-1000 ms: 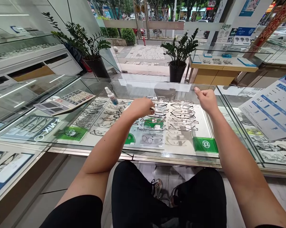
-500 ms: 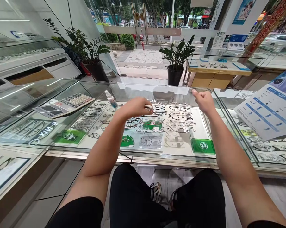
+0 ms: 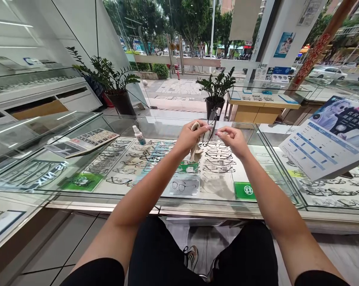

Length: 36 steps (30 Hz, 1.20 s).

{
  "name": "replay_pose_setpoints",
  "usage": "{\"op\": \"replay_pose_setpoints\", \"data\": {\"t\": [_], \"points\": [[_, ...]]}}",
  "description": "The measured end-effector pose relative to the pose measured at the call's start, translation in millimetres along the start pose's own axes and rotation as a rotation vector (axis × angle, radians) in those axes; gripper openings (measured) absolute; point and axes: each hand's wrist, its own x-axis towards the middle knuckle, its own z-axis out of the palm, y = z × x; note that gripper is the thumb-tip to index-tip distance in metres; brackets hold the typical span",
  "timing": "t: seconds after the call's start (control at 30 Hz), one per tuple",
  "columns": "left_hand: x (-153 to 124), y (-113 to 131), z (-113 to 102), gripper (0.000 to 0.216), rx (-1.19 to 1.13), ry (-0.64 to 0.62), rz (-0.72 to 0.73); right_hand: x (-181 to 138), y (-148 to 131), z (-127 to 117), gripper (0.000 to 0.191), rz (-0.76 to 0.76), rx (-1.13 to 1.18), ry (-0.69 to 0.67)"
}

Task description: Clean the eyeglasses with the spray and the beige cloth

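Observation:
My left hand (image 3: 191,137) pinches a pair of eyeglasses (image 3: 208,135) with a dark frame, held up on edge above the glass counter (image 3: 179,201). A crumpled beige cloth (image 3: 195,154) is in the same hand and hangs below its fingers. Close to the right side of the eyeglasses is my right hand (image 3: 233,140). Its fingers are curled and its fingertips drawn together; whether they grip anything is too small to tell. Under the glass lie rows of spectacle frames (image 3: 218,163).
A small white spray bottle (image 3: 139,136) and a tilted calculator (image 3: 88,142) stand on the counter at left. At right is a desk calendar (image 3: 319,147). Beyond the counter are potted plants (image 3: 215,89) and a wooden display table (image 3: 257,109).
My hands have come together over the counter. The eyeglasses and the hanging cloth now show in my left hand. The view has tilted up slightly and turned right.

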Motion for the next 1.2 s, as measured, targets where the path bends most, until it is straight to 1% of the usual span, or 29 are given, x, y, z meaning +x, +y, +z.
{"op": "replay_pose_setpoints", "data": {"t": [0.1, 0.2, 0.27, 0.4, 0.57, 0.73, 0.9, 1.07, 1.2], "points": [[-3.7, -13.9, 8.2, 0.048, -0.036, 0.034, -0.013, -3.5, -4.8, 8.3, 0.064, 0.005, 0.031, 0.004], [-6.0, -27.3, 5.7, 0.048, -0.068, 0.032, -0.026, -3.7, -5.3, 12.2, 0.064, 0.025, 0.030, 0.012], [-6.8, -31.9, 2.0, 0.046, -0.079, 0.017, -0.023, -3.1, -3.6, 13.5, 0.065, 0.035, 0.027, 0.016], [-9.5, -29.6, -2.1, 0.047, -0.051, 0.003, -0.012, -2.2, 1.3, 14.8, 0.061, 0.047, 0.009, 0.008], [-12.9, -27.3, 0.0, 0.049, -0.032, -0.036, -0.025, -0.4, 6.1, 14.1, 0.061, 0.046, 0.027, 0.008], [-12.5, -32.2, 0.2, 0.049, 0.001, -0.009, 0.001, 0.0, 6.3, 13.7, 0.061, 0.048, 0.003, 0.016], [-11.8, -33.5, -1.0, 0.049, 0.019, -0.016, 0.048, -1.5, 4.4, 13.7, 0.058, 0.054, 0.000, 0.035], [-11.5, -35.3, -1.5, 0.050, 0.070, -0.017, 0.052, -1.9, 4.2, 11.8, 0.055, 0.044, -0.020, 0.078], [-10.1, -37.1, -2.6, 0.047, 0.099, -0.003, 0.081, -2.4, 7.5, 11.0, 0.049, 0.002, -0.075, 0.112]]}}
